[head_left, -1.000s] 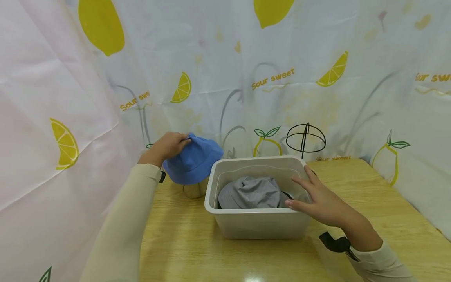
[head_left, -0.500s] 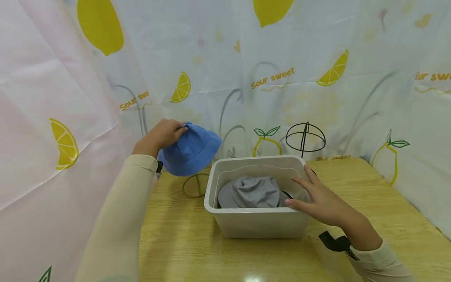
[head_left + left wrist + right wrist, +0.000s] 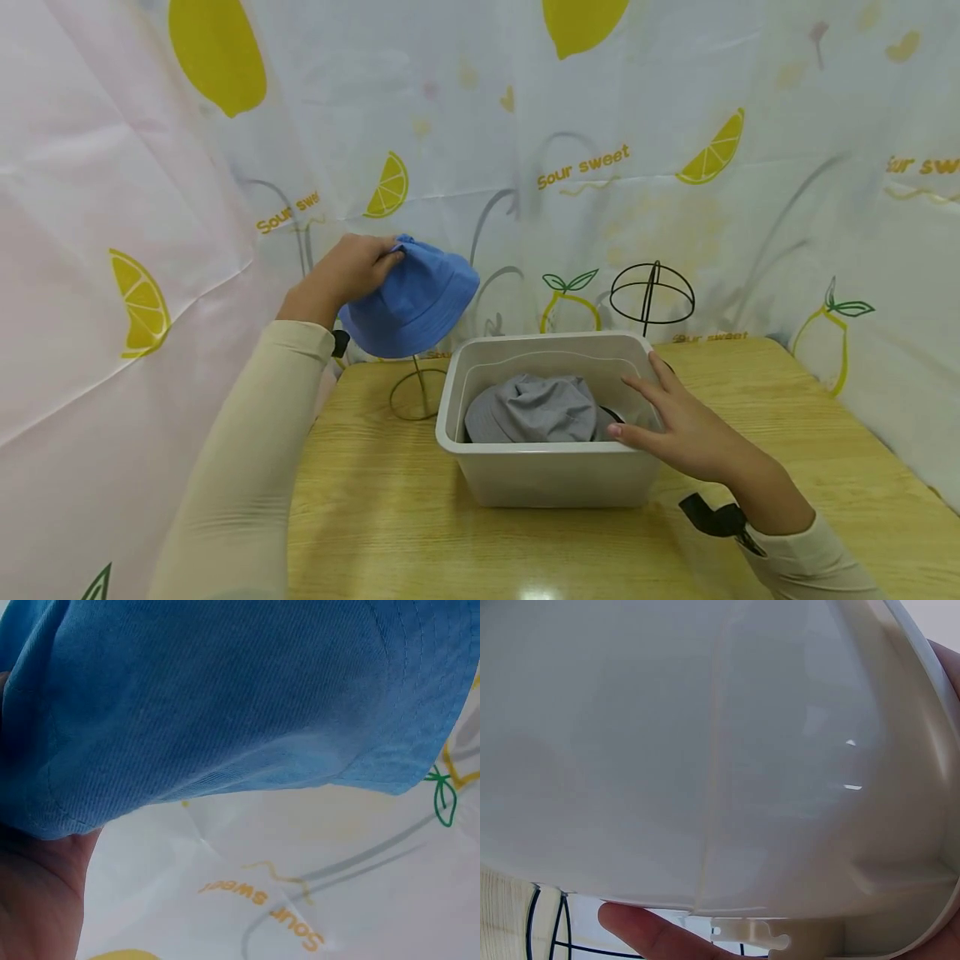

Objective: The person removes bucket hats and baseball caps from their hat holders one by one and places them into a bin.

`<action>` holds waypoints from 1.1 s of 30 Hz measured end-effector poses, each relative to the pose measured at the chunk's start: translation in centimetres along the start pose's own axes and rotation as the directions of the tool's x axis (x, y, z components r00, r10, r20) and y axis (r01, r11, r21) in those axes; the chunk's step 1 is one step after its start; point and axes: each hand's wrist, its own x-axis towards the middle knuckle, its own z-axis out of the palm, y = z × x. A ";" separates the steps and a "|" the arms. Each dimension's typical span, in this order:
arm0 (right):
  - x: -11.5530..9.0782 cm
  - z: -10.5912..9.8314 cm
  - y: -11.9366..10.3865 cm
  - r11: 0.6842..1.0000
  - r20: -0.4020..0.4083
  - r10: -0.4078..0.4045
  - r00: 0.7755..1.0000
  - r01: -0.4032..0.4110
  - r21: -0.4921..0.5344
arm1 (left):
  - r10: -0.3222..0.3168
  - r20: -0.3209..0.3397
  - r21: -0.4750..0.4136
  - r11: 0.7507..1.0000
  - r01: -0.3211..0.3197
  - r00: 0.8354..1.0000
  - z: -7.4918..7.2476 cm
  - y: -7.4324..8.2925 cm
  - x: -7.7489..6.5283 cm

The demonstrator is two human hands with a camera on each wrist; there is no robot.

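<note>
A blue bucket hat (image 3: 420,304) hangs in the air from my left hand (image 3: 352,271), which pinches it by the top of its crown. Its brim tilts down over a thin wire hat stand (image 3: 421,385) on the table. The left wrist view is mostly filled by the hat's blue cloth (image 3: 225,697). On the right, my right hand (image 3: 686,429) grips the near right corner of a whitish plastic bin (image 3: 558,477), thumb over the front rim and fingers at the right rim. Inside the bin lies a crumpled grey hat (image 3: 543,408), its lower part hidden by the front wall.
A black wire hat stand (image 3: 647,304) with a domed top rises behind the bin's right corner. The wooden table (image 3: 390,500) meets a lemon-print curtain (image 3: 465,108) at the back and left.
My left hand has lifted the blue bucket hat upward, off the wire stand, exposing the stand's post and ring base. The right hand, bin and grey hat have stayed in place.
</note>
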 end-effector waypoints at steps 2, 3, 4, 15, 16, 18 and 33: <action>0.0 0.0 0.0 1.000 0.001 0.001 1.000 -0.001 0.003 | 0.003 -0.005 0.002 1.000 -0.003 1.000 -0.4 0.4 0.1; -0.1 -0.1 0.1 1.000 0.002 -0.002 1.000 0.002 0.003 | 0.005 -0.002 0.001 1.000 -0.005 1.000 -0.6 0.6 0.1; 0.0 -0.1 0.1 1.000 0.002 -0.002 1.000 0.002 0.004 | 0.006 0.000 -0.002 1.000 -0.006 1.000 -0.7 0.7 0.1; 0.1 0.1 0.2 1.000 -0.009 -0.002 1.000 0.003 0.010 | 0.075 0.008 0.020 0.997 -0.075 0.997 -1.8 2.1 0.7; 0.1 0.0 0.2 1.000 -0.009 -0.004 1.000 0.004 0.009 | 0.077 0.008 0.020 0.997 -0.077 0.997 -2.0 2.3 0.7; 0.1 0.0 0.1 1.000 -0.011 -0.006 1.000 0.006 0.010 | 0.074 0.011 0.026 0.997 -0.075 0.997 -2.2 2.5 0.8; -0.1 -0.1 -0.3 1.000 -0.013 -0.008 1.000 0.008 0.013 | 0.111 0.017 0.008 0.994 -0.111 0.994 -3.0 5.0 0.7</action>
